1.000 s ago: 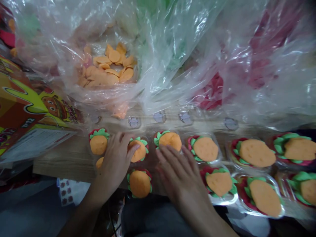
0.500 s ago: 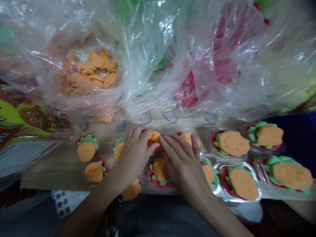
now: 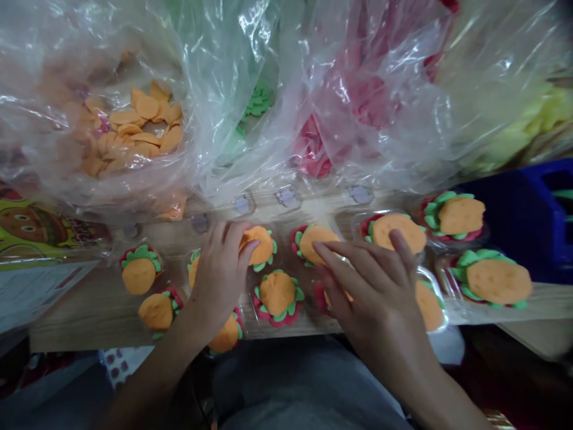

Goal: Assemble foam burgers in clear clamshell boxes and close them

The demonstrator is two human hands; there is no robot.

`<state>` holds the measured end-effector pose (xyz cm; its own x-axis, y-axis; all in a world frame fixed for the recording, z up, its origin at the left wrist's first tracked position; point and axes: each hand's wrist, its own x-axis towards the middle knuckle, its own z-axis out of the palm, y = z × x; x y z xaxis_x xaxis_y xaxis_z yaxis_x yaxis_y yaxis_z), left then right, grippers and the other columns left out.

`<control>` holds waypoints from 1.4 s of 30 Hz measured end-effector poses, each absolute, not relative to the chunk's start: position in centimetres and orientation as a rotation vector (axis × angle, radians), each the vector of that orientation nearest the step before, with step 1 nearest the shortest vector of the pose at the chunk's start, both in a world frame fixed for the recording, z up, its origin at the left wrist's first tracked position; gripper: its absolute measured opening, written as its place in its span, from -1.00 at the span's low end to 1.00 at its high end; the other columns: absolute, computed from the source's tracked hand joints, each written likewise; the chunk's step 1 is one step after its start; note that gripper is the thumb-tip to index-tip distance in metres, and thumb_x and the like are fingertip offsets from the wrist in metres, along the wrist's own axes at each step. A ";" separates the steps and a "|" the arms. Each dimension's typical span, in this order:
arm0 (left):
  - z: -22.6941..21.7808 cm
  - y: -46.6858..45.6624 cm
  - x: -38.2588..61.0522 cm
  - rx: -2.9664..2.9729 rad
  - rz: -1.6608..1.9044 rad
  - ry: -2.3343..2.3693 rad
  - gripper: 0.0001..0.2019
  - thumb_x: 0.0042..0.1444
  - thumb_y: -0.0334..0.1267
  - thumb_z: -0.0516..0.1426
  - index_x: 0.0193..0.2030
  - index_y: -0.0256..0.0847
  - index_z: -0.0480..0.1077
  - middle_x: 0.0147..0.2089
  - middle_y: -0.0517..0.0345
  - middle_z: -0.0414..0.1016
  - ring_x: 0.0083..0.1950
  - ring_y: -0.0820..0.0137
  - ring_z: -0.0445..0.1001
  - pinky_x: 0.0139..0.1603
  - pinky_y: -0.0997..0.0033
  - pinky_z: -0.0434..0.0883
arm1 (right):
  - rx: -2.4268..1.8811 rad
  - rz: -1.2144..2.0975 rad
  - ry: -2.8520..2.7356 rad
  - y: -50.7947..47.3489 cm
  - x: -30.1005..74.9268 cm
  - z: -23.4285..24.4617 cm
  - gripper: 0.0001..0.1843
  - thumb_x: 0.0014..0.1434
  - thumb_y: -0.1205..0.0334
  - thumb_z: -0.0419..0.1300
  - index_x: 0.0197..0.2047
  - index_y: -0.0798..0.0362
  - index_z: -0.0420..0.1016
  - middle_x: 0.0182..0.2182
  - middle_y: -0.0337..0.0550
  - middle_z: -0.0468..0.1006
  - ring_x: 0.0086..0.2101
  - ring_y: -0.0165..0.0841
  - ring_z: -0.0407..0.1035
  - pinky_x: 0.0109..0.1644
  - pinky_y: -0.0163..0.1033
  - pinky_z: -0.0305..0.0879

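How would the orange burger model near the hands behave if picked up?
The model is probably light and soft, its matte surface looking like foam or clay. The thin green frill may bend easily. Flat, it should not roll.

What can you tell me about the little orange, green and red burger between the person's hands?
This small round craft burger has a matte orange top, perhaps foam or clay, over a frilly green leaf layer and a red layer. It lies flat in a clear plastic tray on a pale wooden board, between the left hand and right hand, apparently touched by neither.
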<state>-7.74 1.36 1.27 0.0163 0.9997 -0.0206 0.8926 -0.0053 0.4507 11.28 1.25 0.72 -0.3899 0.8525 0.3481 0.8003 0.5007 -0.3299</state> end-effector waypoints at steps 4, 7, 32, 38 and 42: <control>1.9 -1.3 -6.7 2.181 0.359 1.678 -0.81 0.15 -0.30 0.11 -0.09 -0.22 0.33 -0.21 0.09 0.44 -0.16 0.28 0.40 -0.14 0.25 0.39 | -1.381 0.210 -2.322 -1.1 13.5 1.0 -0.78 0.24 0.31 0.06 -0.07 0.08 0.43 -0.28 -0.11 0.58 -0.27 -0.24 0.37 0.04 0.06 0.16; 2.0 -2.9 -6.0 2.206 0.215 1.667 -0.74 0.02 -0.33 0.22 -0.13 -0.23 0.33 -0.15 0.04 0.44 -0.12 0.19 0.40 -0.12 0.15 0.40 | -1.404 0.218 -2.314 -2.7 13.7 1.0 -0.79 0.23 0.33 0.08 -0.07 0.11 0.42 -0.28 -0.09 0.59 -0.29 -0.25 0.36 -0.11 -0.06 0.21; 2.0 -4.1 -4.4 1.979 0.281 1.742 -0.92 0.15 -0.31 0.09 -0.22 -0.17 0.25 -0.20 0.09 0.42 -0.11 0.27 0.41 -0.11 0.21 0.42 | -1.274 0.756 -2.193 -8.3 11.2 -0.8 -0.71 0.20 0.48 -0.02 -0.13 0.23 0.49 -0.29 0.02 0.56 -0.27 -0.29 0.47 -0.21 -0.19 0.49; 2.5 -3.5 -5.8 1.475 0.532 1.723 -0.80 0.16 -0.30 0.06 -0.06 -0.09 0.30 -0.07 0.17 0.48 -0.06 0.38 0.47 -0.09 0.37 0.44 | -1.277 0.800 -2.192 -8.4 11.3 -0.9 -0.70 0.21 0.46 -0.04 -0.11 0.19 0.48 -0.29 0.00 0.56 -0.28 -0.31 0.45 -0.22 -0.18 0.49; 3.0 -3.1 -6.7 1.315 0.493 1.616 -0.80 0.15 -0.29 0.06 -0.07 -0.05 0.35 -0.13 0.24 0.51 -0.14 0.43 0.49 -0.16 0.47 0.45 | -1.278 0.807 -2.174 -8.4 11.3 -0.8 -0.71 0.23 0.44 -0.05 -0.16 0.18 0.49 -0.29 -0.02 0.56 -0.28 -0.30 0.46 -0.23 -0.19 0.49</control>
<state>-6.69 -3.12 3.00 0.0406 0.9077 -0.4176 0.5197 0.3378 0.7848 11.32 -8.35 -0.85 -0.4421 0.8899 0.1127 0.6010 0.3871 -0.6992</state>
